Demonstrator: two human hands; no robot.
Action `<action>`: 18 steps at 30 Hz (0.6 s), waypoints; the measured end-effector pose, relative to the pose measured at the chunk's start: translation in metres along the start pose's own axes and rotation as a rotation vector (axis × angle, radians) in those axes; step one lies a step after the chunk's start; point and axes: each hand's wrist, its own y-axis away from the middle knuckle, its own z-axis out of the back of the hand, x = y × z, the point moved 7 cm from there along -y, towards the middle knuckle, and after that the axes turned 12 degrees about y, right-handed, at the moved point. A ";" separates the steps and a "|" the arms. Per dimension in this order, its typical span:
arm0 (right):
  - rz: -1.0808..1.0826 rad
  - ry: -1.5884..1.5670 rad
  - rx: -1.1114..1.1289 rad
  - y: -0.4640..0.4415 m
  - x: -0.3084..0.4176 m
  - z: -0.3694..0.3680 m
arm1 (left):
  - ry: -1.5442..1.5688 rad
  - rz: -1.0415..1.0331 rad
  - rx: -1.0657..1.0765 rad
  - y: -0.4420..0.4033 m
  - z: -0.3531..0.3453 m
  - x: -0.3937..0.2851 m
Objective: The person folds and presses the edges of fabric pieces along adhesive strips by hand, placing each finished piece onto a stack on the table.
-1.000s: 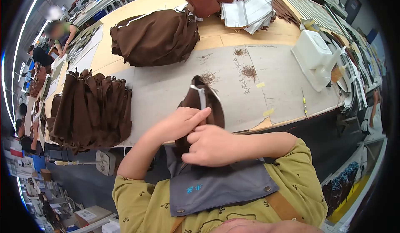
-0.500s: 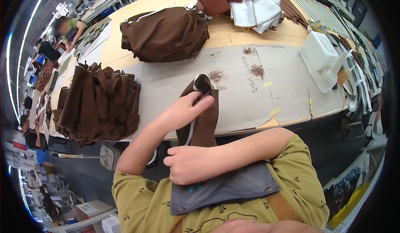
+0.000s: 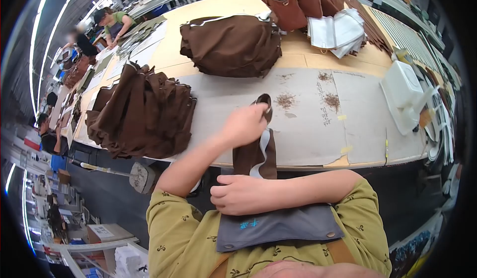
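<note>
A brown fabric piece (image 3: pixel 242 159) with a wavy pale edge strip hangs over the table's front edge, its far end curled into a loop. My left hand (image 3: pixel 243 126) is closed on the fabric just below that loop, slightly smeared by motion. Close to my apron, my right hand (image 3: pixel 231 194) is curled with the knuckles up, just below where the fabric passes behind my forearm. Its fingertips are turned away, so whatever they hold is hidden. To the left rises a pile of folded brown pieces (image 3: pixel 144 114). Behind lies a larger brown fabric bundle (image 3: pixel 231 47).
Reddish-brown bags (image 3: pixel 290 12) and white sheets (image 3: pixel 338 32) sit at the back. A white plastic container (image 3: pixel 401 96) stands at the right, near a yellow pen-like tool (image 3: pixel 386 149). Thread scraps (image 3: pixel 285 100) dot the grey table covering (image 3: pixel 318 144). Other people work at the far left.
The whole view has shifted, so the table's contents appear farther right. My left hand has turned over the fabric, its thumb no longer stretched out. The pale strip now shows along the front.
</note>
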 end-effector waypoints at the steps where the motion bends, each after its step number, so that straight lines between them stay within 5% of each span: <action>1: -0.032 0.056 -0.139 0.002 -0.007 0.016 | 0.104 -0.095 -0.011 -0.012 0.014 0.005; 6: -0.230 0.213 -0.318 0.014 -0.035 0.073 | 0.743 -0.324 -0.280 -0.018 0.123 -0.074; 13: -0.495 0.476 -0.459 0.054 -0.051 0.129 | 0.339 -0.520 0.124 0.009 0.091 -0.108; 18: -0.843 -0.014 -0.233 0.085 -0.121 0.111 | 0.306 -0.597 0.248 0.032 0.065 -0.094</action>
